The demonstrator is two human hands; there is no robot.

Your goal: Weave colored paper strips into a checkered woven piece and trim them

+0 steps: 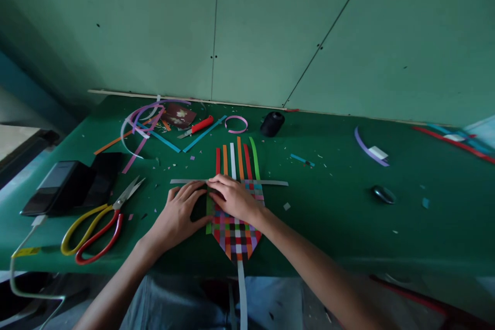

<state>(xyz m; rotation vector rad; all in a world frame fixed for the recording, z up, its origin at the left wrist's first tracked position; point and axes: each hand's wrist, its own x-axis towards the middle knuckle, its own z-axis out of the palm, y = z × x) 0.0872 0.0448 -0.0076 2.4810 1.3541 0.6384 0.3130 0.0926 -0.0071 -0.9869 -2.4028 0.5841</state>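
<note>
A woven piece of coloured strips point(237, 237) lies on the green table, with a checked pattern and a pointed near end. Loose red, orange, white and green strip ends point(240, 161) stick out from its far side. A pale grey strip point(275, 183) crosses the weave. My left hand point(180, 209) rests at the weave's left edge, fingers stretched by the grey strip and thumb apart, near the green edge strip. Over the weave lies my right hand point(235, 198), fingertips closed together on the grey strip near the left edge. The hand covers part of the weave.
Yellow-and-red-handled scissors point(102, 224) and a black phone point(60, 185) on a cable are at left. A red utility knife point(201, 125), loose strips point(160, 136), a pink ring point(236, 124) and a black thread spool point(273, 124) lie behind. A dark oval object point(383, 194) is at right.
</note>
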